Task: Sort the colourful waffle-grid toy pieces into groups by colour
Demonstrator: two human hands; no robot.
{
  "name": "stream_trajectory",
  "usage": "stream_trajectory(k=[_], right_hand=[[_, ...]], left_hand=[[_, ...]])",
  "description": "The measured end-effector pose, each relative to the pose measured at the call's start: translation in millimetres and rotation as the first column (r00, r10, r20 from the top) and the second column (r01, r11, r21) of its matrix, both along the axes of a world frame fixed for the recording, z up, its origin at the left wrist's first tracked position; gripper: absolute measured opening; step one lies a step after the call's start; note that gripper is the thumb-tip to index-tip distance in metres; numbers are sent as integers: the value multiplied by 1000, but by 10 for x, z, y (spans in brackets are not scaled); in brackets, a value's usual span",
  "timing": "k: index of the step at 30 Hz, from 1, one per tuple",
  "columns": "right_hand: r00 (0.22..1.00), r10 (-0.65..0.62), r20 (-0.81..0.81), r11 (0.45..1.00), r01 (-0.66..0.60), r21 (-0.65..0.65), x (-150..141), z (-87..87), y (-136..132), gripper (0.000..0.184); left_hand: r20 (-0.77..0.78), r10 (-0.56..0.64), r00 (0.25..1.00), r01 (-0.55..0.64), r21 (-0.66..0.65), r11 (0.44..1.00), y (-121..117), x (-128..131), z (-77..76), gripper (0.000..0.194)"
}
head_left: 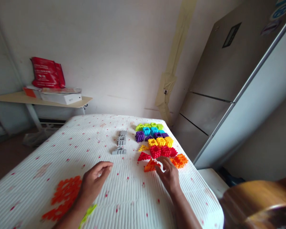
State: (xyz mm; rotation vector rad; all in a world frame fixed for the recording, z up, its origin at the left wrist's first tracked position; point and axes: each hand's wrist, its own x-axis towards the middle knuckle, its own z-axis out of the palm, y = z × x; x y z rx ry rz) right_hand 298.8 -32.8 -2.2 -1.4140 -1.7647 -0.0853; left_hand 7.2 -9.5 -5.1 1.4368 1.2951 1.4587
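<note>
Right hand (pixel 169 176), lower right, at orange toothed plastic piece (pixel 149 166): likely grasp step, grip unclear; lifting needs firm pinch. Left hand (pixel 92 182), lower left, loosely curled, fingertip contact unclear.

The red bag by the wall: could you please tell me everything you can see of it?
The red bag looks like thin, slightly shiny plastic, creased, with pale print too small to read and a narrower fold down its right side. It stands roughly upright near the wall, on or just behind the white box on the side table. No hand touches it; its contents are hidden.
</note>
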Motion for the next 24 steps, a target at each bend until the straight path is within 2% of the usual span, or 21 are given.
stream_trajectory(k=[2,3,4,7,10,12,13,14,15,16,18,20,22,24], right_hand=[[1000,21,-22,996,-19,87,-18,38,-26,17],[999,35,-22,990,-32,134,-32,59,-41,16],[998,53,-12,983,-50,176,-47,78,-55,15],[990,137,44,960,-144,240,-100,103,-91,14],[969,234,76,949,-245,198,-177,86,-123,16],[948,308,80,940,-317,128,-261,75,-150,18],[931,355,80,929,-361,82,-319,76,-169,19],[909,408,83,911,-411,28,-389,81,-190,20],[881,465,89,885,-464,-30,-471,90,-214,22],[846,524,101,852,-517,-85,-565,102,-242,23],[763,632,140,774,-610,-169,-785,118,-300,25],[677,711,188,703,-679,-211,-1028,100,-356,25],[597,765,241,642,-736,-214,-1271,33,-398,20],[560,780,279,617,-763,-194,-1485,-66,-413,11]], left_hand=[[329,29,944,20,-145,989,52,-46,103,20],[466,48,883,34,-168,985,86,-87,159,22],[534,57,844,42,-170,985,119,-138,219,22],[557,68,827,21,-151,988,171,-340,410,21],[519,68,852,-1,-129,992,103,-565,587,20],[329,62,942,-24,-119,993,9,-727,648,20],[153,60,986,-43,-111,993,-42,-815,647,20],[-67,56,996,-62,-96,993,-92,-910,619,20],[-291,52,955,-76,-72,994,-140,-1010,564,20],[-464,60,884,-88,-38,995,-184,-1111,484,20],[-681,59,730,-59,23,998,-262,-1300,269,18],[-789,125,602,-89,89,992,-327,-1432,33,19],[-826,158,542,-88,131,987,-373,-1478,-158,24],[-845,175,505,-73,160,984,-389,-1443,-266,26]])
